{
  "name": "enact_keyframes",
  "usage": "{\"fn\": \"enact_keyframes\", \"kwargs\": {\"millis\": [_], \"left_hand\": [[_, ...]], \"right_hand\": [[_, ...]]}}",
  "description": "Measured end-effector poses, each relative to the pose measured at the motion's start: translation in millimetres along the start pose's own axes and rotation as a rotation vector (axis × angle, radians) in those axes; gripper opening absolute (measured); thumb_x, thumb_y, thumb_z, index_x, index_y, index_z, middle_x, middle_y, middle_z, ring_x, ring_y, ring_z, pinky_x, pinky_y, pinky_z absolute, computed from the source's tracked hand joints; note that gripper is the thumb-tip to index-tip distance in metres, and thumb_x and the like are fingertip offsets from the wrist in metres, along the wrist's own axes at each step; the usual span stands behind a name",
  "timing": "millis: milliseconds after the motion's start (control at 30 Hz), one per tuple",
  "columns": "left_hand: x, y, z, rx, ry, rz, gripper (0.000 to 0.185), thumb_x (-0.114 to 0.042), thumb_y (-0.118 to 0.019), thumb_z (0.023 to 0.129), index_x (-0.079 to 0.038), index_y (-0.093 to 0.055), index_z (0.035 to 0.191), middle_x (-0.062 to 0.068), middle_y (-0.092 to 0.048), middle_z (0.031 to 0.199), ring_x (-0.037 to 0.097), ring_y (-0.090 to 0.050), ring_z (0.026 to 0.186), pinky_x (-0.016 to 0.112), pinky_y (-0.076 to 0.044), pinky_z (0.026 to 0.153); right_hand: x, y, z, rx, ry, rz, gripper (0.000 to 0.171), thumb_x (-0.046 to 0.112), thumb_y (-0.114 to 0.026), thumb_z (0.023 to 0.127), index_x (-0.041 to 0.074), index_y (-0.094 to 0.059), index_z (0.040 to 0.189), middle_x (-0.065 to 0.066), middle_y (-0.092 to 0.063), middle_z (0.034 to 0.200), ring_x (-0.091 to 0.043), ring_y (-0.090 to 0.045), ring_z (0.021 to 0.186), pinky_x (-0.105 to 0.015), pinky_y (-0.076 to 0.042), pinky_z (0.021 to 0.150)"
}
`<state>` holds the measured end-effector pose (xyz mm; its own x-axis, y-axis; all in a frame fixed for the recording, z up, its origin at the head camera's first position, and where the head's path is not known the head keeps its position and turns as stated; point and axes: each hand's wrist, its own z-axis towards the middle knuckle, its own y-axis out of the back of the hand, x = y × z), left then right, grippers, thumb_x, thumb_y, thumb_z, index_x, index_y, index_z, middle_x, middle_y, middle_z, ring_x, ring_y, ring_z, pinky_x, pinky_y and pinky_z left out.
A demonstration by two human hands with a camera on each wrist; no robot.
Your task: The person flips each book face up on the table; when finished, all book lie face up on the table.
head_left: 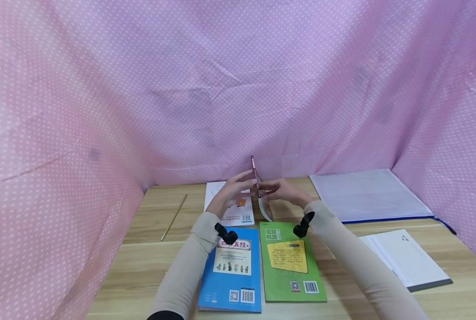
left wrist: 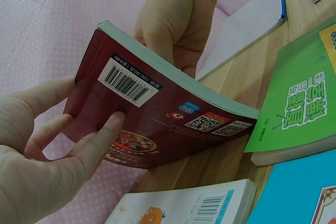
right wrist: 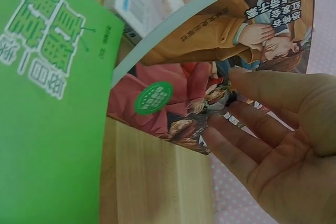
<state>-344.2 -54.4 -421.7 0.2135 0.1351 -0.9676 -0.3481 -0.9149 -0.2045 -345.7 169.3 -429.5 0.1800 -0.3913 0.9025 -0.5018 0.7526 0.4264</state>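
Note:
A thin red book stands upright on edge above the table, pressed between my two hands. My left hand lays straight fingers on its back cover, just under the barcode. My right hand rests flat on the illustrated front cover, fingers and thumb stretched out. That cover bows outward, and a loose part hangs down. In the left wrist view the right hand shows behind the book's top edge.
On the wooden table lie a blue book and a green book in front, and a white book under my left hand. A thin stick lies left. A blue-edged folder and an open notebook lie right. Pink dotted cloth surrounds the table.

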Motion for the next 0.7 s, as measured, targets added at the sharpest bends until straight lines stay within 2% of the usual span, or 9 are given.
{"fn": "enact_keyframes", "kwargs": {"millis": [167,333,467,567,700], "left_hand": [[0.3,2.5,-0.5,-0.019,0.009,-0.006,0.057,-0.008,-0.062,0.101,-0.016,-0.045,0.154,0.018,-0.049,0.153,0.039,-0.05,0.139,0.053,-0.046,0.114],[2.2,4.7,-0.7,-0.025,0.008,-0.025,0.056,-0.004,-0.061,0.101,-0.014,-0.046,0.154,0.018,-0.053,0.144,0.038,-0.054,0.133,0.057,-0.043,0.115],[2.9,6.2,-1.8,-0.018,0.01,-0.026,0.057,-0.004,-0.061,0.101,-0.014,-0.045,0.154,0.014,-0.055,0.137,0.032,-0.058,0.124,0.056,-0.043,0.115],[2.9,6.8,-2.9,-0.009,0.002,-0.016,0.058,-0.004,-0.061,0.101,-0.014,-0.044,0.155,0.015,-0.054,0.139,0.029,-0.059,0.122,0.055,-0.046,0.113],[3.9,9.0,-3.9,0.002,-0.001,-0.019,0.058,-0.004,-0.059,0.101,-0.014,-0.043,0.156,0.019,-0.05,0.146,0.037,-0.055,0.13,0.055,-0.046,0.113]], "right_hand": [[-1.5,-3.3,-0.2,0.019,-0.027,0.007,0.054,-0.006,-0.065,0.093,0.001,-0.053,0.146,-0.024,-0.057,0.143,-0.042,-0.061,0.127,-0.055,-0.042,0.116],[-4.3,-6.8,-0.1,0.013,-0.04,-0.048,0.054,-0.006,-0.065,0.093,0.0,-0.053,0.145,-0.024,-0.057,0.143,-0.042,-0.058,0.13,-0.055,-0.039,0.118],[-8.6,-8.5,-0.1,0.01,-0.04,-0.097,0.055,-0.005,-0.067,0.091,0.001,-0.054,0.144,-0.022,-0.06,0.141,-0.04,-0.059,0.13,-0.054,-0.042,0.116],[-12.0,-9.1,0.4,0.011,-0.028,-0.123,0.055,-0.006,-0.067,0.09,0.0,-0.054,0.144,-0.021,-0.061,0.141,-0.039,-0.059,0.131,-0.052,-0.044,0.115],[-14.1,-9.8,0.3,-0.001,-0.038,-0.181,0.053,-0.006,-0.067,0.09,0.003,-0.058,0.142,-0.018,-0.063,0.139,-0.037,-0.057,0.133,-0.051,-0.043,0.116]]}}
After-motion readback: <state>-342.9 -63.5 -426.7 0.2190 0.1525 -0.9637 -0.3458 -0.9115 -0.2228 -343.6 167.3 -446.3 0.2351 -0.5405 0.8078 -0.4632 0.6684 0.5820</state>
